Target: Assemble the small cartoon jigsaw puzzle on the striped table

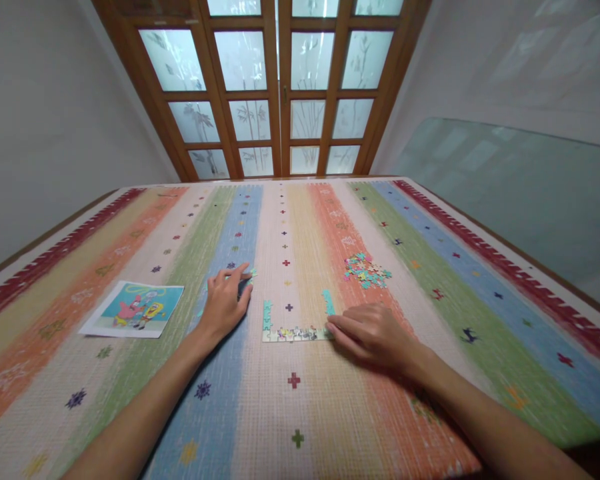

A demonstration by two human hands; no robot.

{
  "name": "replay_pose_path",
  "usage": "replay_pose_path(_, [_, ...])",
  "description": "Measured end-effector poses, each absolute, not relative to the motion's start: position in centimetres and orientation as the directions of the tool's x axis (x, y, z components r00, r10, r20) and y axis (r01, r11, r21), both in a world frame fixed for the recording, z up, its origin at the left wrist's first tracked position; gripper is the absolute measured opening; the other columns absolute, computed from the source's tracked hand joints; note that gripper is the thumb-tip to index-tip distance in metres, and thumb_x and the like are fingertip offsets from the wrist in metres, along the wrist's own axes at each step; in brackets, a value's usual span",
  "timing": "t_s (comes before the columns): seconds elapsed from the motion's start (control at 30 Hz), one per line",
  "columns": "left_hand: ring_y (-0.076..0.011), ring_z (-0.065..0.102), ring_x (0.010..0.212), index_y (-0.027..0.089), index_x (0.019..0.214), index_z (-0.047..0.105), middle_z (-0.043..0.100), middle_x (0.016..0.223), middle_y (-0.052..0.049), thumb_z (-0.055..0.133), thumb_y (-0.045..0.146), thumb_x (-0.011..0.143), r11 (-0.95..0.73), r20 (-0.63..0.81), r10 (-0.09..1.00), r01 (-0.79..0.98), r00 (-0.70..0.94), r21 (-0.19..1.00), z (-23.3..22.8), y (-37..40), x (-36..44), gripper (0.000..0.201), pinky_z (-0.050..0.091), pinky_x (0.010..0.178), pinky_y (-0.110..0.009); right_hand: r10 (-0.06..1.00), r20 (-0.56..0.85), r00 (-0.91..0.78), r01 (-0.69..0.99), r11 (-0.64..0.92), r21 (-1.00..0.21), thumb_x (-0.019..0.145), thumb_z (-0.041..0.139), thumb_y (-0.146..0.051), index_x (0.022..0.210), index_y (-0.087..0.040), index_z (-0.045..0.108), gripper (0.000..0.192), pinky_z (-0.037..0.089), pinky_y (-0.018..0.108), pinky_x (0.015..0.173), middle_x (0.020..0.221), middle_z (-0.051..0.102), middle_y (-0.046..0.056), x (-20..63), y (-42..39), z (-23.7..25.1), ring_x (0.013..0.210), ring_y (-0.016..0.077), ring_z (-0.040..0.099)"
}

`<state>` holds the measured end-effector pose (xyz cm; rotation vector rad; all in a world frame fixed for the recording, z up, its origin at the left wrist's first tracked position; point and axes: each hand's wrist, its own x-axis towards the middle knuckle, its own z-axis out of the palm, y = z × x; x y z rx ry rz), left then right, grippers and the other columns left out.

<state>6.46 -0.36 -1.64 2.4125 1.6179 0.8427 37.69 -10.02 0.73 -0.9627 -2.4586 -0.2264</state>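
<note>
A partly joined jigsaw frame [293, 332] lies on the striped cloth: a bottom row with short teal sides rising at left and right. My right hand [373, 331] rests flat beside its right corner, fingertips touching the bottom row's end. My left hand [226, 300] lies palm down to the left, its fingers on a small teal puzzle piece [251, 273]. A heap of loose pieces [366, 270] sits beyond my right hand.
A cartoon reference picture [135, 309] lies at the left of the table. The striped tablecloth [300, 413] covers the whole tabletop. Wooden glazed doors [280, 87] stand behind the table. A glass panel [520, 187] leans at the right.
</note>
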Motion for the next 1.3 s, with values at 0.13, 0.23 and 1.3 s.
replay_pose_path(0.13, [-0.0319, 0.063, 0.109, 0.021, 0.133, 0.055, 0.077, 0.110, -0.009, 0.063, 0.024, 0.090, -0.413, 0.379, 0.893, 0.775, 0.242, 0.478, -1.6, -0.1, 6.1, 0.044, 0.044, 0.097, -0.051, 0.619, 0.463, -0.634, 0.685, 0.728, -0.034, 0.105, 0.043, -0.021, 0.072, -0.021, 0.057, 0.037, 0.026, 0.035, 0.055, 0.055, 0.049, -0.003, 37.7, -10.0, 0.9, 0.050, 0.0126, 0.035])
replay_pose_path(0.23, [-0.0313, 0.064, 0.107, 0.021, 0.131, 0.057, 0.078, 0.106, -0.007, 0.069, 0.027, 0.087, -0.386, 0.360, 0.908, 0.759, 0.214, 0.523, -1.4, 0.1, 5.6, 0.046, 0.046, 0.096, -0.050, 0.628, 0.446, -0.638, 0.685, 0.727, -0.046, 0.105, 0.042, -0.021, 0.073, -0.021, 0.057, 0.035, 0.025, 0.035, 0.056, 0.056, 0.049, -0.003, 37.8, -10.0, 0.9, 0.051, 0.0129, 0.035])
replay_pose_path(1.3, [-0.0346, 0.062, 0.109, 0.025, 0.086, 0.075, 0.076, 0.108, -0.007, 0.071, 0.037, 0.084, -0.321, 0.277, 0.940, 0.799, 0.200, 0.509, -0.6, -0.2, 5.2, 0.013, 0.043, 0.100, -0.061, 0.583, 0.502, -0.639, 0.666, 0.745, -0.018, 0.105, 0.043, -0.019, 0.070, -0.022, 0.054, 0.037, 0.026, 0.034, 0.054, 0.054, 0.047, -0.003, 37.8, -10.1, 1.5, 0.050, 0.0129, 0.034])
